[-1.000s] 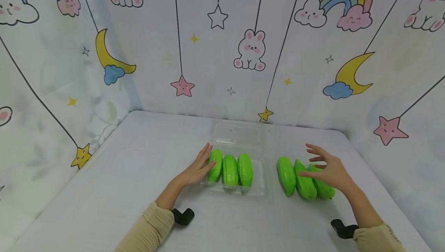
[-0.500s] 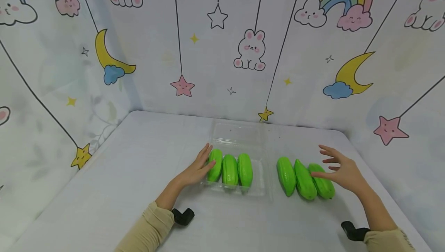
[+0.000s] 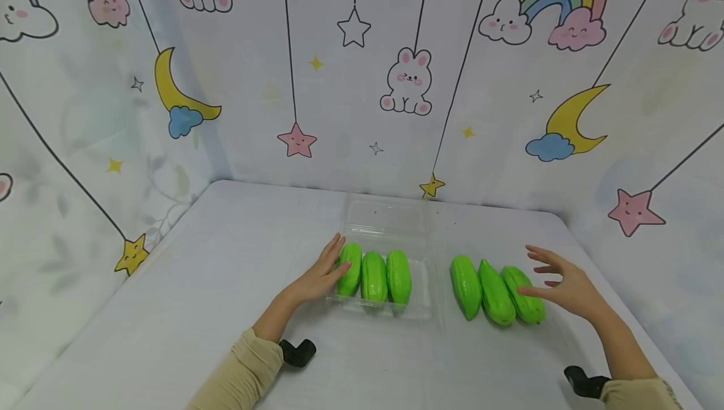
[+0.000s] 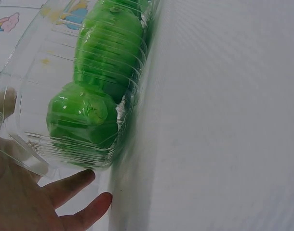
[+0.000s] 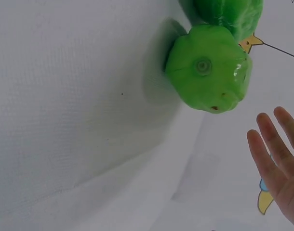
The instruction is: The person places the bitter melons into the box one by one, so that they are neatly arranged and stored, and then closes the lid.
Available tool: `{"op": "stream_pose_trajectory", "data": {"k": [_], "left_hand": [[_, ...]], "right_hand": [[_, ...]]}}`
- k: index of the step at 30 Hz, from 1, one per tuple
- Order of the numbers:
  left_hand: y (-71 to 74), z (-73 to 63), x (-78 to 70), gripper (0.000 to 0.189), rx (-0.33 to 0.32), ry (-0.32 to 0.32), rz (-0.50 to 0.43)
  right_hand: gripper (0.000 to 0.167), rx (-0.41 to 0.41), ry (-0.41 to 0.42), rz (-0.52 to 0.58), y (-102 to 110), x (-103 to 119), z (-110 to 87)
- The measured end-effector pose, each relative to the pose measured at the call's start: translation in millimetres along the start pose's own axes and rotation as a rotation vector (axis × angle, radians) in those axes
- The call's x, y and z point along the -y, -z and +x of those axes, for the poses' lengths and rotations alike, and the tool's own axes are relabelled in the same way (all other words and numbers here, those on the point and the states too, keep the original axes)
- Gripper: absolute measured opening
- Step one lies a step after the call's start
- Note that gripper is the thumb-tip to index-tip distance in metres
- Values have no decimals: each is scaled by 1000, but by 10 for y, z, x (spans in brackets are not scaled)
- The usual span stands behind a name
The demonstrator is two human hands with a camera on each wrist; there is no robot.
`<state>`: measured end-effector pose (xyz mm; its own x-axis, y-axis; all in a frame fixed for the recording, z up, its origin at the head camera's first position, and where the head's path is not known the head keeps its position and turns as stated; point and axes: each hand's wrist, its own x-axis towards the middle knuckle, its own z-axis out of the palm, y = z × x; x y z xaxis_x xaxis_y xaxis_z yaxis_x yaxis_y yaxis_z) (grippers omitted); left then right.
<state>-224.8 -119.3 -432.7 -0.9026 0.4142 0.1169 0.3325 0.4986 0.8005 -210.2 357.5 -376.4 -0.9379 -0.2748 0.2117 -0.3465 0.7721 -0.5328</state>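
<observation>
My left hand point(image 3: 317, 279), fingers extended, is at the left side of a clear plastic clamshell box point(image 3: 420, 290), its lid point(image 3: 384, 216) folded back. In the box, side by side, lie three glossy green, ridged, elongated gourd-like vegetables; the leftmost point(image 3: 349, 271) is nearest the left thumb. The left wrist view shows the fingers outside the box wall and the thumb seen through the plastic. Three more such vegetables lie right of the box. My right hand point(image 3: 571, 289), fingers spread and holding nothing, hovers beside the rightmost of these point(image 3: 526, 297); the right wrist view shows a gap to this vegetable's end point(image 5: 205, 72).
A white-covered table point(image 3: 226, 253) bears everything. Its far edge meets an upright cloth backdrop point(image 3: 243, 70) printed with rabbits, stars and rainbows. Dark wrist-worn pieces point(image 3: 298, 353) sit below both hands.
My right hand has moved rightward, from over the loose green vegetables to beside the rightmost one. The left hand, the box and all the vegetables have kept their places.
</observation>
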Motion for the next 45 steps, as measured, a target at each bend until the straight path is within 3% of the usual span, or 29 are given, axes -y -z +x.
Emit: {"op": "stream_pose_trajectory", "data": {"k": [8, 18, 26, 35, 45], "left_hand": [[3, -2, -2, 64, 2, 2, 1], [-2, -1, 3, 64, -1, 8, -5], [-3, 0, 0, 63, -3, 8, -14], [-3, 0, 2, 63, -3, 6, -15], [-6, 6, 8, 63, -4, 3, -9]], "right_hand": [[85, 96, -34, 33, -26, -91, -40], [86, 146, -70, 46, -76, -185, -68], [90, 239, -100, 144, -146, -317, -71], [93, 271, -107, 164, -152, -335, -60], [95, 346, -134, 275, -151, -378, -49]]}}
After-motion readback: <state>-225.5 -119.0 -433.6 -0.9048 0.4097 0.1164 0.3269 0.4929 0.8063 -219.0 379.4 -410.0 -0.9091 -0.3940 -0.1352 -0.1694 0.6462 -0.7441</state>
